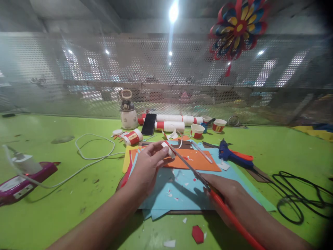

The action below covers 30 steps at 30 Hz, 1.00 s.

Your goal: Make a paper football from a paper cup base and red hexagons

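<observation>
Over the orange sheet (200,164), the left hand (147,164) pinches a small white-and-red paper piece (171,153) between thumb and fingers. Nearer than the sheet and to its right, the right hand (230,188) wraps around red-handled scissors (198,176), most fingers hidden; their blades meet the paper piece. A blue glue gun (234,158) lies right of the sheet

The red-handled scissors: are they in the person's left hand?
No, the red-handled scissors are in the right hand, while the left hand holds a small red-and-white piece.
</observation>
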Motion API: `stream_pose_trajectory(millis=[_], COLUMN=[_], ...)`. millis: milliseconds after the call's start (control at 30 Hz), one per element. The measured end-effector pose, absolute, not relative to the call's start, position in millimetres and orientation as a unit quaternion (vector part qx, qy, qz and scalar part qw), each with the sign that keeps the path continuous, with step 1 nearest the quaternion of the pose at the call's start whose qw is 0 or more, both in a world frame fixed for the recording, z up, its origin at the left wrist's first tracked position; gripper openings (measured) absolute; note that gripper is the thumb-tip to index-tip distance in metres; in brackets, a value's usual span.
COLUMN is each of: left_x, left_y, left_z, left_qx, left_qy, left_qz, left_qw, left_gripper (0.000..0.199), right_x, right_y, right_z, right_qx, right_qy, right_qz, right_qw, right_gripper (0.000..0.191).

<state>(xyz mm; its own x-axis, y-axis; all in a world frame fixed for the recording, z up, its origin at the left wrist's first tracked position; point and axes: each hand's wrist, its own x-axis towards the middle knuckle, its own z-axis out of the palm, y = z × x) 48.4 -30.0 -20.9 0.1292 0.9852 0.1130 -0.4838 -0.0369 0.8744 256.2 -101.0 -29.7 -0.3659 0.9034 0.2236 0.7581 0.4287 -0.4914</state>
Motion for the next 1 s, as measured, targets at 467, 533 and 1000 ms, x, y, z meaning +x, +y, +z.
stream_pose_trajectory(millis=[467, 533, 1000], left_x=[48.0, 47.7, 47.6], left_y=[-30.6, -31.2, -29.9], left_z=[-21.0, -20.8, -21.9], left_qx=[0.431, 0.432, 0.455], left_qy=[0.286, 0.288, 0.285], left_qz=[0.585, 0.582, 0.572], left_qw=[0.625, 0.626, 0.620], left_gripper=[0.018, 0.017, 0.015], right_x=[251.8, 251.9, 252.5], right_y=[-106.3, -105.5, -105.1], right_z=[-20.2, -17.8, -19.0], right_qx=[-0.510, -0.502, -0.493], right_qy=[-0.803, -0.801, -0.803], right_qz=[0.191, 0.219, 0.225], right_qw=[0.243, 0.243, 0.249], right_gripper=[0.025, 0.019, 0.032])
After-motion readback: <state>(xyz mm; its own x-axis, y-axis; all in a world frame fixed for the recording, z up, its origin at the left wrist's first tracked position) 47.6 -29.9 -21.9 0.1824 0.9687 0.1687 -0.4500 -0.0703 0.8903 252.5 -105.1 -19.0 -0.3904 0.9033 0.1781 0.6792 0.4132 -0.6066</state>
